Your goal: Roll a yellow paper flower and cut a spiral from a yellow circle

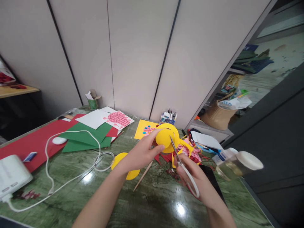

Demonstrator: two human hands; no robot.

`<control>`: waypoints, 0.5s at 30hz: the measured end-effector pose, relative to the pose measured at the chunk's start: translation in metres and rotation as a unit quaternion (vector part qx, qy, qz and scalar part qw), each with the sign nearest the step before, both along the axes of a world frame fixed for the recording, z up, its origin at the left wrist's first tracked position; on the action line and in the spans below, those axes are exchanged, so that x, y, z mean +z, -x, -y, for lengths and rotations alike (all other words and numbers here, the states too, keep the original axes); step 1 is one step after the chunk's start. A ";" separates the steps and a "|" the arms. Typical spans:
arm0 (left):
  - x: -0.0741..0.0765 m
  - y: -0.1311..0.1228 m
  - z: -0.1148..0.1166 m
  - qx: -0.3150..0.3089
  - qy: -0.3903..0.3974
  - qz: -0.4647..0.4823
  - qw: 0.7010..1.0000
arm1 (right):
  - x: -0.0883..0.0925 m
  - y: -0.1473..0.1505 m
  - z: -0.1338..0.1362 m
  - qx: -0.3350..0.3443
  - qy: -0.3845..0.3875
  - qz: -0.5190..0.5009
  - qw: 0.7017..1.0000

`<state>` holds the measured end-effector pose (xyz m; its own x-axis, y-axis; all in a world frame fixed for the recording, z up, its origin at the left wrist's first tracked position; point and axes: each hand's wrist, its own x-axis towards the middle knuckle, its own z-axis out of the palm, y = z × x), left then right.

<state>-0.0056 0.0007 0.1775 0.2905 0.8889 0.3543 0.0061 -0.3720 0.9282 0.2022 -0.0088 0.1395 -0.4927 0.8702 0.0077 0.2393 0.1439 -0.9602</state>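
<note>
My left hand (142, 152) pinches a yellow paper piece (166, 136) and holds it up above the green marble table (133, 202). My right hand (192, 177) grips white-handled scissors (182, 166), whose blades point up into the yellow paper's edge. A curled yellow strip hangs off the paper on its right side. Below my left hand lie yellow paper cut-outs (129, 172) and a thin wooden stick (143, 176).
Red (28, 142), green (87, 136) and white paper sheets lie at the left, with a white cable (71, 158) and a white device (11, 174). Paper scraps (192, 152), a black phone (211, 180) and a lidded jar (239, 164) sit at the right. Markers (168, 117) stand by the wall.
</note>
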 end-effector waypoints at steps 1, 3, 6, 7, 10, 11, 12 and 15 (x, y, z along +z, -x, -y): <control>-0.001 -0.002 -0.001 0.000 0.008 0.019 1.000 | 0.000 0.002 0.000 -0.002 -0.005 0.001 1.000; -0.004 -0.010 -0.001 0.006 0.029 0.078 0.997 | 0.000 0.006 0.000 -0.013 -0.016 0.003 1.000; -0.008 -0.027 -0.001 0.052 0.051 0.179 0.981 | -0.006 0.013 0.001 -0.051 -0.035 -0.008 0.998; -0.010 -0.033 -0.001 0.070 0.052 0.202 0.975 | -0.009 0.015 0.001 -0.067 -0.040 -0.016 0.997; -0.013 -0.043 0.001 0.105 0.040 0.253 0.961 | -0.014 0.018 0.001 -0.083 -0.037 -0.020 0.996; -0.013 -0.044 0.001 0.112 0.037 0.264 0.957 | -0.014 0.018 0.001 -0.080 -0.035 -0.020 0.996; -0.014 -0.045 0.001 0.116 0.035 0.270 0.955 | -0.014 0.018 0.001 -0.076 -0.033 -0.020 0.996; -0.014 -0.043 0.001 0.131 0.034 0.255 0.958 | -0.011 0.015 0.000 -0.070 -0.032 -0.028 0.997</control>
<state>0.0377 -0.0001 0.1632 -0.1400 0.9337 0.3296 -0.3692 -0.3581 0.8576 0.1871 -0.0092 0.1285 -0.3636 0.9273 0.0893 0.2073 0.1740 -0.9627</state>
